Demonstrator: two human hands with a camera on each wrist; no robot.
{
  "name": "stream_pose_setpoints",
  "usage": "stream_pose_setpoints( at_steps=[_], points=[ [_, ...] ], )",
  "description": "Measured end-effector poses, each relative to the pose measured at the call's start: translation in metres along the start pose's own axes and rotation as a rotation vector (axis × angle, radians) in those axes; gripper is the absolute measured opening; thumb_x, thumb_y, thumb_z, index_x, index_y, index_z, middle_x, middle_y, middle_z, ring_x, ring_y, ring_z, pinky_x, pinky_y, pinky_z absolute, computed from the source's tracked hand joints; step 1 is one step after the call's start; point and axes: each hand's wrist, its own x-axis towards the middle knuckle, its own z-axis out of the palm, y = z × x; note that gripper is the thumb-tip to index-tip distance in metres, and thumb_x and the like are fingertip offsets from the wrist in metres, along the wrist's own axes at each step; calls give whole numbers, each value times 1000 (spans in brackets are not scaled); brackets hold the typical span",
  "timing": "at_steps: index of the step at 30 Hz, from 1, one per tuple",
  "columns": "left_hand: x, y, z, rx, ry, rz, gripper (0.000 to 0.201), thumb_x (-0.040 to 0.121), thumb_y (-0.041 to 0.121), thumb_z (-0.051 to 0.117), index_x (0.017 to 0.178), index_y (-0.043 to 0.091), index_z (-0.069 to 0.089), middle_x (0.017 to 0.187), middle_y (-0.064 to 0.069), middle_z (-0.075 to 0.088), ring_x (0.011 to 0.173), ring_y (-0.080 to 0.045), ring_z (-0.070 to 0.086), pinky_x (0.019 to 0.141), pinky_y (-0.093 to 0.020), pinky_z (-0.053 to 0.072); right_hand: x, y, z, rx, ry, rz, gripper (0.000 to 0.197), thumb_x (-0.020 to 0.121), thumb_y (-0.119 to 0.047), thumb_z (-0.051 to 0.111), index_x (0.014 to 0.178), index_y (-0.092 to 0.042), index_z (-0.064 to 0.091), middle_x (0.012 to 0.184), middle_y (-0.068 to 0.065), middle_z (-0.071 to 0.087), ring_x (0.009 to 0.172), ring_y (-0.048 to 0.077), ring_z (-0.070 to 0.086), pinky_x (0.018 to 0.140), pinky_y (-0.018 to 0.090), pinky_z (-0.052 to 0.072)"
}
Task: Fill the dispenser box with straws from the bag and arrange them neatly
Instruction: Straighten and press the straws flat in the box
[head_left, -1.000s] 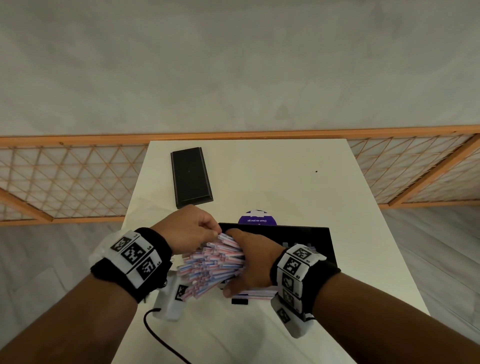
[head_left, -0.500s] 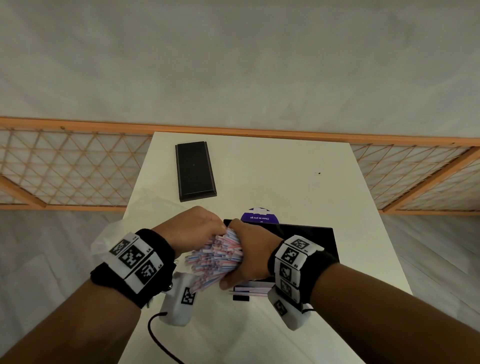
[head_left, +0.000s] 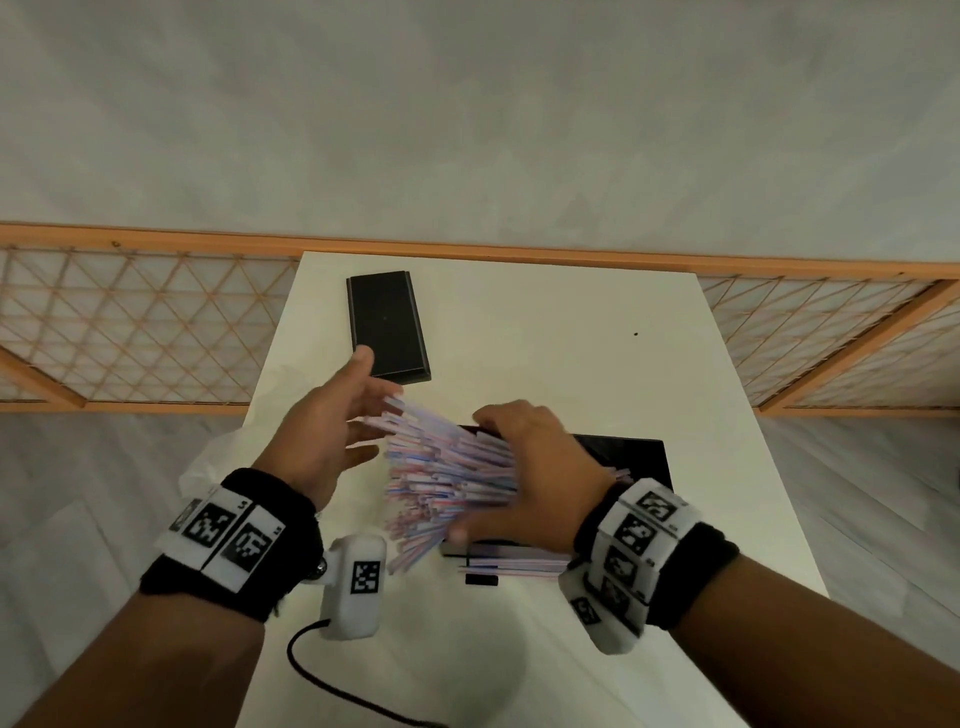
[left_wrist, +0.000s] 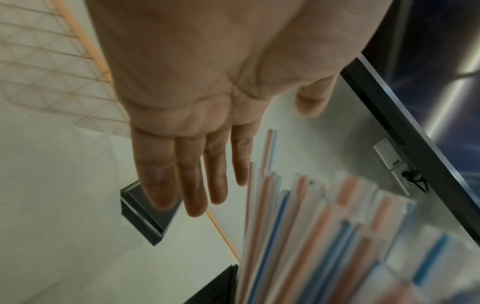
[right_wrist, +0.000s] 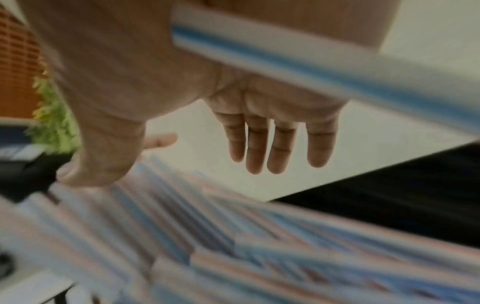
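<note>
The step in hand looks like the loading and tidying itself: a splayed heap of paper-wrapped straws (head_left: 447, 478), striped red and blue, lies half in and half over the left end of the black dispenser box (head_left: 623, 452), which stands near the middle of the white table (head_left: 571, 322). The right hand (head_left: 530, 467) lies flat on top of the heap with its fingers straight and together, pressing down and not gripping (the right wrist view shows the palm open above the blurred straws). The left hand (head_left: 332, 431) is just left of the straw ends, palm turned toward them, fingers spread and straight, holding nothing; whether its fingertips touch the ends I cannot tell.

The heap fans out leftward past the box wall, so the next move probably calls for the left palm to tap the ends rightward until they sit level while the right hand keeps the pile from springing up. A few straws (head_left: 519, 561) show at the box's near opening.

The bag (head_left: 208, 467) seems to be the pale crumpled sheet at the table's left edge. A black lid (head_left: 387, 325) lies far left. No brand or writing can be read; the wristbands (head_left: 223, 530) carry only square black-and-white marker patterns.
</note>
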Motion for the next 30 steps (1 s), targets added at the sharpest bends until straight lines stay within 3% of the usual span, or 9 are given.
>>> stream_pose_setpoints(
  at_steps=[2,5,10,13,16,19,23,27,30],
  points=[
    [-4,-7,-5,-9,-22,-47,68,88,73,47,107,13,74,107,-6,75,106,-31,68,104,-51,45,-14,7,-14,150,111,64,96,54,-85,57,130,-25,52,115,-11,54,107,8,50,97,27,43],
    [-13,-15,-6,-56,-10,-95,72,85,74,50,115,12,70,112,-11,74,104,-31,68,105,-54,44,-33,28,-35,308,319,191,42,84,-65,55,93,-24,61,83,-9,62,78,9,58,74,26,48],
    [-31,-27,5,32,-7,-249,88,68,90,43,106,15,69,87,-8,74,83,-32,69,83,-50,55,-61,67,-43,122,-50,376,20,88,-37,65,80,-19,61,75,-4,65,75,15,60,70,28,46],
    [-40,-23,11,108,-133,-383,103,63,96,32,112,14,70,96,-18,74,74,-38,72,62,-40,58,-63,64,-21,44,-168,305,25,84,-41,70,88,-18,62,81,-4,65,74,13,58,72,28,48],
    [-40,-17,15,6,-203,-400,101,74,92,28,117,11,71,104,-21,74,74,-42,70,63,-39,59,-60,54,-5,10,-204,188,34,82,-51,67,95,-20,62,86,-5,63,78,14,61,74,32,52],
    [-32,-10,13,-239,-76,-320,93,84,80,43,124,-2,61,99,-21,69,75,-40,72,67,-43,61,-59,51,1,31,-188,155,35,82,-48,70,100,-18,63,95,-3,63,80,15,61,77,33,53],
    [-29,-18,13,-435,47,-181,75,89,70,51,118,1,55,92,-18,67,78,-31,73,63,-38,62,-61,62,1,-24,-81,171,41,73,-58,72,91,-23,59,89,-9,59,82,13,57,77,29,49],
    [-34,-46,18,-592,11,-84,96,49,72,84,112,4,58,101,-16,64,93,-31,70,80,-42,61,-65,69,5,9,-210,249,54,63,-75,64,86,-26,59,83,-8,64,76,8,63,72,33,57],
    [-33,-62,18,-408,-109,38,90,32,56,96,102,14,60,100,-2,69,107,-26,65,99,-45,50,-67,68,6,-72,-164,208,43,71,-60,71,91,-25,58,91,-9,59,84,12,58,77,31,52]
  ],
)
